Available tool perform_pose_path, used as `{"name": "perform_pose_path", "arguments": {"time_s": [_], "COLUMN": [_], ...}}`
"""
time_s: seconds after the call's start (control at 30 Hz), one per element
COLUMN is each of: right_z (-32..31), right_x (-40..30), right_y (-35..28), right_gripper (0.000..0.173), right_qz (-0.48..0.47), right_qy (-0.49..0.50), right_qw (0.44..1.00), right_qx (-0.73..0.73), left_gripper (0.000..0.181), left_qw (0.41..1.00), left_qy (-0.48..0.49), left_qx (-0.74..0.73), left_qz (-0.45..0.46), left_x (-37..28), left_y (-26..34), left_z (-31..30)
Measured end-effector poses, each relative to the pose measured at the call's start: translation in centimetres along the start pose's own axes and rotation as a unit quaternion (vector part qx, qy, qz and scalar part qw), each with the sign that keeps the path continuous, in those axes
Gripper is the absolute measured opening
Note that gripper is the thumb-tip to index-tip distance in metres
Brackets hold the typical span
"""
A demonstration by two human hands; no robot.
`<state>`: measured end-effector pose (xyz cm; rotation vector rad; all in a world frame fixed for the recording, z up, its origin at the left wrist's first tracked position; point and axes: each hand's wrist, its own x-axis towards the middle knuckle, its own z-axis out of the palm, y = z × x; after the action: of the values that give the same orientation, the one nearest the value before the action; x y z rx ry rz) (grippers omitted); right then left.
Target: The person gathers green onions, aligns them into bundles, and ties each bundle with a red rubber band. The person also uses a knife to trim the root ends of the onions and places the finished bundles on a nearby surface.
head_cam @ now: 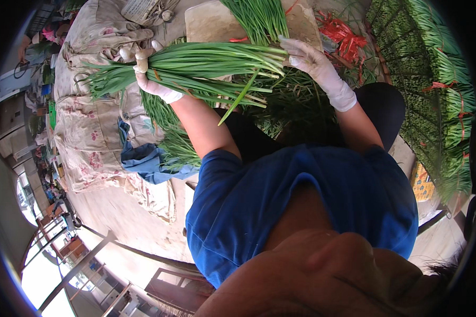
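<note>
My left hand (152, 77), in a thin whitish glove, is closed around a bunch of long green leafy stalks, likely garlic chives (206, 59). The leaf tips fan out to the left of it and the pale stem ends point right. One loose leaf (240, 97) hangs askew across the stems. My right hand (305, 55), gloved too, is beside the pale ends with its fingers spread; whether the fingertips touch the stems I cannot tell. Just beyond, another bunch of the same greens (260, 20) lies on a worn pale board (206, 23), near a red tie (238, 39).
Red plastic strips (343, 35) lie beyond my right hand. Tied green bundles (454, 91) are stacked at the right. Loose greens (297, 99) are below my hands, others (178, 144) on blue cloth (142, 158). Floral cloth (91, 130) covers something at the left.
</note>
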<state>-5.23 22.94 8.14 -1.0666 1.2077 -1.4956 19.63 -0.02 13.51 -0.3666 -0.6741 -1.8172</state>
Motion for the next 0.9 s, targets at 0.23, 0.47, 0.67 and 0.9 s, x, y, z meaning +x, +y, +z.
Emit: {"name": "perform_pose_path", "arguments": {"time_s": [0.23, 0.47, 0.67, 0.9], "right_z": [0.9, 0.3, -2.0, -1.2], "right_x": [1.8, 3.1, -0.1, 1.7], "right_y": [-0.4, 0.7, 0.3, -1.0], "right_gripper": [0.047, 0.022, 0.007, 0.015], "right_qz": [-0.026, 0.004, 0.061, 0.009], "right_qy": [-0.099, -0.069, 0.062, 0.015], "right_qw": [0.982, 0.997, 0.995, 0.999], "right_qx": [0.161, -0.025, -0.053, -0.042], "left_gripper": [0.023, 0.033, 0.041, 0.040], "left_qw": [0.999, 0.995, 0.999, 0.997], "left_qy": [0.036, -0.028, 0.029, 0.067], "left_qx": [0.015, -0.076, -0.011, -0.014], "left_qz": [-0.019, -0.049, -0.024, -0.044], "left_x": [0.3, 0.1, 0.1, 0.1], "left_y": [1.1, -0.5, 0.2, -0.6], "left_z": [-2.5, 0.6, 0.4, 1.1]}}
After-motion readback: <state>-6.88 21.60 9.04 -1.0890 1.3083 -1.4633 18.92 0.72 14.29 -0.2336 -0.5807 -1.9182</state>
